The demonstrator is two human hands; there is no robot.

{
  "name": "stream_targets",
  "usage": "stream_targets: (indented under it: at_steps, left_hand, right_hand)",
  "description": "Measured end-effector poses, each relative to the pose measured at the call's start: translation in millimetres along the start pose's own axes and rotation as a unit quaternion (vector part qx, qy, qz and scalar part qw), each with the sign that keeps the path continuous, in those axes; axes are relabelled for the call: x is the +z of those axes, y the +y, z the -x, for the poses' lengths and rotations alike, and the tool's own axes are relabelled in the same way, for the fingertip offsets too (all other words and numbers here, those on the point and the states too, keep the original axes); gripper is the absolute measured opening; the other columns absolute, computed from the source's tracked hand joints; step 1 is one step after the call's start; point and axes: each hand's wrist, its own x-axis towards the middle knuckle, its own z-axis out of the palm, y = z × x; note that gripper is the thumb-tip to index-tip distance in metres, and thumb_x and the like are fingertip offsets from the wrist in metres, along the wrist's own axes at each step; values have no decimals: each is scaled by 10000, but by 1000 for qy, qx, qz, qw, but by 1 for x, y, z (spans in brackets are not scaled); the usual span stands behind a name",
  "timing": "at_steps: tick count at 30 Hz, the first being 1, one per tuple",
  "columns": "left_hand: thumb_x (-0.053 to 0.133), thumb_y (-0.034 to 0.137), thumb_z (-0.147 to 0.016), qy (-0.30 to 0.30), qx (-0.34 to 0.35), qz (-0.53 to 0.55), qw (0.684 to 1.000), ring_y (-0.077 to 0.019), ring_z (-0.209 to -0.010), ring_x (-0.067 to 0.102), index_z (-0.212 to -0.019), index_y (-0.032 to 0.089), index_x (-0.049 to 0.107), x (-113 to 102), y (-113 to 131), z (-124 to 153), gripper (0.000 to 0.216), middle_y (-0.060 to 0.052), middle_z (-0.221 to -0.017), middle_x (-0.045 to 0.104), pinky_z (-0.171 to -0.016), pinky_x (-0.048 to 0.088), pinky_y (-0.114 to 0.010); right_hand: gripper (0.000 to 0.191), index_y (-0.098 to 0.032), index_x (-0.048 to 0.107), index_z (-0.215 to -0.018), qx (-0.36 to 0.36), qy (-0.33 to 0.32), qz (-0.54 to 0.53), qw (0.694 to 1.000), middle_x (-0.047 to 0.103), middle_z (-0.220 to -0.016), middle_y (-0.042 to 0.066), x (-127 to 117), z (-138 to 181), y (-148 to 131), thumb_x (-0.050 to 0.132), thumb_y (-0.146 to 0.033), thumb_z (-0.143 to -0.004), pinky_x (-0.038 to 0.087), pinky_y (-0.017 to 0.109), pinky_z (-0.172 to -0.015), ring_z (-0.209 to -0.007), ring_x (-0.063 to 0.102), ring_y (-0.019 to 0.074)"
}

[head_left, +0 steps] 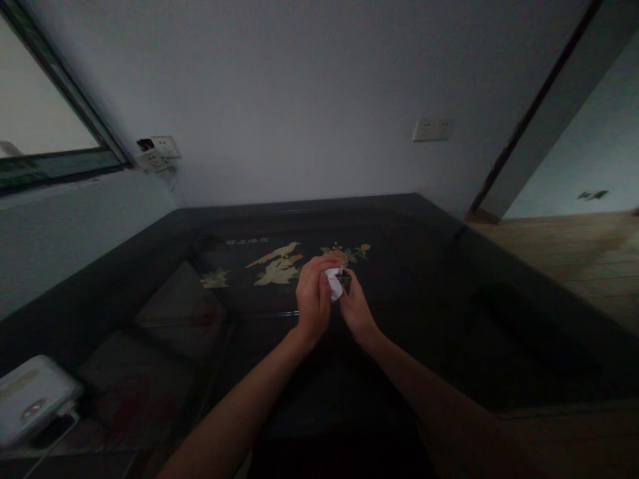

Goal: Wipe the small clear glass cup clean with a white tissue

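Observation:
Both my hands meet over the middle of a dark glass-topped table (449, 279). My left hand (313, 296) is closed, its fingers pinching a small white cloth or tissue (333, 285). My right hand (355, 303) is closed around a small dark object (344, 279) that I cannot make out. The white piece is pressed against that dark object. The light is dim and details are hard to see.
The table bears a painted bird-and-flower design (279, 266). A white device with a cable (30, 399) lies at the near left corner. Wall sockets (158, 153) sit at the left corner, another socket (433, 129) on the far wall. A doorway opens at right.

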Motion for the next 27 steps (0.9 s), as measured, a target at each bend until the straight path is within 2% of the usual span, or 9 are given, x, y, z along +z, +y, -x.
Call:
stream_targets:
  at_steps: [3, 7, 10, 13, 15, 16, 19, 23, 27]
  left_hand:
    - [349, 296, -964, -6, -7, 9, 1000, -191, -1014, 586, -958, 188, 641, -1, -3, -1, 312, -75, -1002, 670, -975, 398, -376]
    - [406, 401, -937, 21, -168, 150, 974, -187, -922, 621, -966, 188, 657, 0, -10, -4, 330, -64, -956, 679, -861, 457, -315]
    - [529, 463, -853, 61, -296, 261, 917, -169, -763, 631, -853, 179, 673, 2, -17, -7, 319, -27, -795, 678, -742, 482, -276]
    - [652, 414, -743, 111, -414, 340, 837, -145, -665, 623, -785, 165, 659, 5, -18, -12, 253, -1, -722, 667, -662, 484, -251]
    - [682, 375, -702, 123, -456, 366, 802, -140, -655, 625, -786, 154, 655, 6, -16, -14, 238, 0, -723, 669, -661, 486, -247]
    - [680, 373, -700, 124, -458, 367, 800, -143, -667, 629, -792, 151, 656, 6, -14, -14, 241, -3, -732, 672, -673, 488, -249]
    - [617, 417, -759, 121, -394, 308, 857, -162, -744, 638, -819, 160, 667, 4, -8, -12, 269, -17, -786, 683, -726, 485, -265]
    - [439, 451, -896, 54, -240, 185, 951, -192, -870, 634, -930, 172, 673, -1, -3, -6, 365, -65, -930, 691, -815, 474, -306]
    - [350, 385, -957, 6, -71, 69, 995, -209, -1044, 592, -964, 187, 658, -4, -1, -4, 366, -84, -1019, 679, -953, 417, -360]
  right_hand:
    - [376, -239, 533, -965, 2, -5, -2, 1000, 654, -976, 48, 0, 1, -2, 657, -495, -720, 488, 364, -870, -929, 612, 207]
    - [408, -240, 530, -1007, 26, -23, -19, 999, 661, -1048, 63, 1, 3, -8, 650, -515, -732, 470, 383, -922, -994, 615, 218]
    - [435, -225, 540, -1014, 33, -20, -11, 999, 655, -1060, 77, 0, 3, -12, 643, -540, -731, 454, 395, -942, -1020, 607, 230]
    - [467, -214, 542, -1033, 32, -28, -5, 999, 655, -1059, 81, -1, 3, -13, 633, -560, -734, 456, 387, -932, -1020, 607, 233]
    - [466, -212, 545, -1041, 28, -35, -10, 999, 657, -1062, 78, -1, 3, -14, 625, -563, -744, 458, 377, -930, -1016, 609, 228]
    - [461, -212, 549, -1041, 26, -37, -14, 999, 657, -1062, 75, -1, 4, -13, 622, -561, -749, 460, 372, -928, -1014, 610, 226]
    - [443, -215, 564, -1021, 26, -36, -30, 999, 660, -1051, 66, 0, 4, -11, 619, -563, -752, 468, 360, -916, -1008, 610, 220]
    - [432, -218, 569, -994, 40, -29, -38, 998, 663, -1011, 57, 0, 3, -7, 627, -565, -744, 479, 352, -889, -959, 619, 211]
    - [427, -228, 553, -989, 24, -28, -25, 999, 665, -994, 51, 0, 2, -5, 636, -562, -736, 490, 340, -853, -929, 618, 204]
